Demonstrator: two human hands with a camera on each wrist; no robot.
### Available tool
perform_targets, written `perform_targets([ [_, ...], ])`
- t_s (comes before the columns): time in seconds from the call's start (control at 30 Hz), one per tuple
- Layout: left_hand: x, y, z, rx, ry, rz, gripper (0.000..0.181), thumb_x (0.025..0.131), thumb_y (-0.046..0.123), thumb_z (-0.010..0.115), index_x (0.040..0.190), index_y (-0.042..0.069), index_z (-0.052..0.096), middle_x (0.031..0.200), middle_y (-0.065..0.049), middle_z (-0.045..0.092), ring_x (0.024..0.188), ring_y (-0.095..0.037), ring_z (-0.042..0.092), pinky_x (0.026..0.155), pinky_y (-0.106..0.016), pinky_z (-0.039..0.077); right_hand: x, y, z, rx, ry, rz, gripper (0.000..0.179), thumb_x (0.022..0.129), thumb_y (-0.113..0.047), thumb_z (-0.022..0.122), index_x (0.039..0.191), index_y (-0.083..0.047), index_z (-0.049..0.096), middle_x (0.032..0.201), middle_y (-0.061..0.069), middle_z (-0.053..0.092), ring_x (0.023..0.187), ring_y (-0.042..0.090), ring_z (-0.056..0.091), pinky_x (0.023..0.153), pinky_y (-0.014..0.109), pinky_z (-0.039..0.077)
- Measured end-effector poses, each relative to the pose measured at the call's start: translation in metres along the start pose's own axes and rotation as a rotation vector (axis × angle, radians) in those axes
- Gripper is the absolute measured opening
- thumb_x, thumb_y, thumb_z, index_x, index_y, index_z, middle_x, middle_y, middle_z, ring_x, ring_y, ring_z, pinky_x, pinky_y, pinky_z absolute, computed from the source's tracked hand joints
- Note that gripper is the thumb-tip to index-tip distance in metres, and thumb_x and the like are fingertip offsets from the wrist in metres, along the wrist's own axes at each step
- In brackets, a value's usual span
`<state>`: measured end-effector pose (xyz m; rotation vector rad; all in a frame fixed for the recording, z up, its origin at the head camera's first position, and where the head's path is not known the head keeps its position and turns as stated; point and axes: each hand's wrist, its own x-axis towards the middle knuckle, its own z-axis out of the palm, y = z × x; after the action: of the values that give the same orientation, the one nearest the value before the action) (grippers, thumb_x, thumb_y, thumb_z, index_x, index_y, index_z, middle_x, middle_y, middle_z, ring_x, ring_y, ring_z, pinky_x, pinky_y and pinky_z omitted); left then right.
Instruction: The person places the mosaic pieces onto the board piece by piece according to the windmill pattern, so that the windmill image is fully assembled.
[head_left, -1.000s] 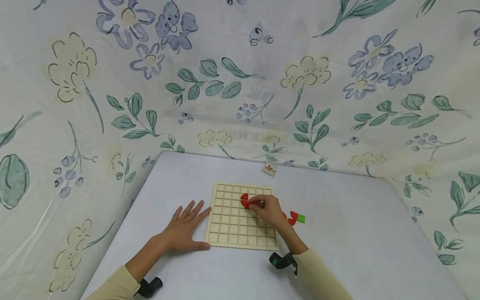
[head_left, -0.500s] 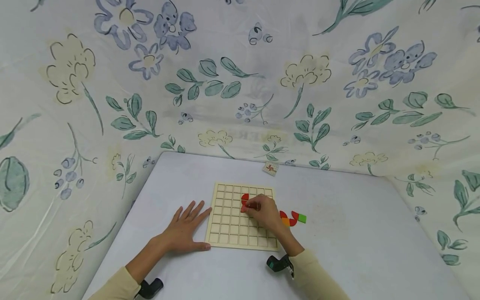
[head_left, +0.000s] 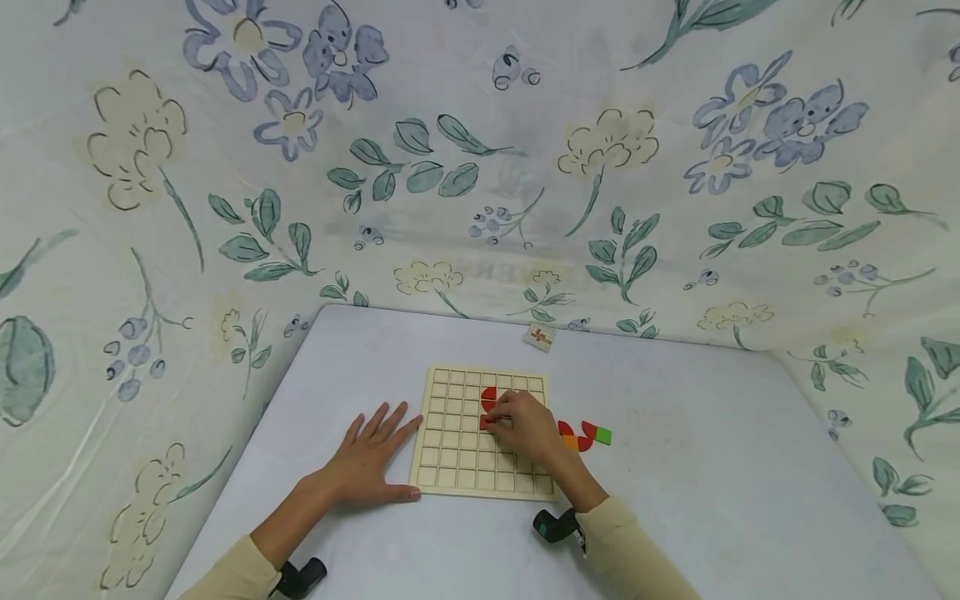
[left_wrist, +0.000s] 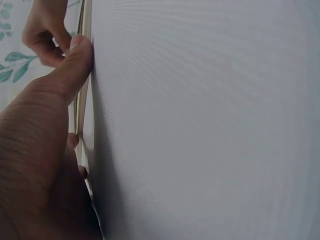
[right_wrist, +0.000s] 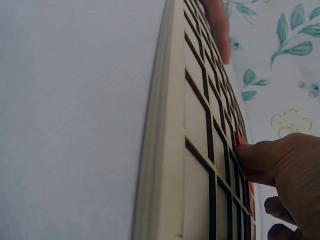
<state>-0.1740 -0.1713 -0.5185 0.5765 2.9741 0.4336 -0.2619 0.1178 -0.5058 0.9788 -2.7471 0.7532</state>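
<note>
A light wooden grid board (head_left: 448,457) lies on the white table. My left hand (head_left: 366,465) rests spread beside it, thumb and fingertips at its left edge. Over the upper middle of the board, my right hand (head_left: 529,432) pinches a small red tile (head_left: 483,422) between thumb and fingers. In the right wrist view that red tile (right_wrist: 238,138) stands out at the thumb tip, close over a grid cell. Two red rounded tiles (head_left: 489,393) sit in cells just above it, partly covered by the fingers.
Right of the board lie several loose tiles: red rounded ones (head_left: 586,444), an orange one (head_left: 571,442) and a green square (head_left: 603,436). A small patterned card (head_left: 540,337) lies near the table's back edge. Flowered cloth (head_left: 465,225) hangs behind.
My right hand has moved slightly down and left, from the rounded red tiles to the cell below them, with the red tile. The left hand stays in place.
</note>
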Motion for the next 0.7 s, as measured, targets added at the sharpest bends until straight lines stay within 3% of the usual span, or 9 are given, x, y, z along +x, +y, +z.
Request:
perform_targets([
  [0.17, 0.000, 0.000, 0.000, -0.004, 0.012, 0.007, 0.111, 0.072, 0.083, 0.058, 0.156, 0.017, 0.029, 0.163, -0.012, 0.016, 0.148, -0.038, 0.007, 0.112, -0.064, 0.005, -0.002, 0.000, 0.000, -0.106, 0.022, -0.081, 0.004, 0.083, -0.019, 0.081, 0.087, -0.016, 0.080, 0.090, -0.005, 0.067, 0.083, 0.014, 0.055, 0.066, 0.026, 0.051],
  [0.3, 0.000, -0.001, 0.001, 0.008, 0.010, 0.004, 0.112, 0.071, 0.086, 0.055, 0.157, 0.019, 0.028, 0.163, -0.011, 0.014, 0.148, -0.037, 0.006, 0.113, -0.064, 0.006, -0.004, -0.001, 0.001, -0.137, 0.061, -0.091, 0.006, 0.082, -0.020, 0.082, 0.087, -0.016, 0.080, 0.090, -0.004, 0.066, 0.083, 0.014, 0.055, 0.066, 0.025, 0.051],
  [0.7, 0.000, -0.003, 0.003, 0.011, 0.027, 0.009, 0.113, 0.071, 0.088, 0.052, 0.157, 0.019, 0.028, 0.163, -0.011, 0.015, 0.148, -0.037, 0.007, 0.112, -0.064, 0.006, -0.028, 0.008, -0.017, -0.068, 0.097, 0.044, 0.007, 0.082, -0.011, 0.080, 0.088, -0.013, 0.077, 0.083, -0.003, 0.063, 0.079, 0.015, 0.058, 0.060, 0.027, 0.049],
])
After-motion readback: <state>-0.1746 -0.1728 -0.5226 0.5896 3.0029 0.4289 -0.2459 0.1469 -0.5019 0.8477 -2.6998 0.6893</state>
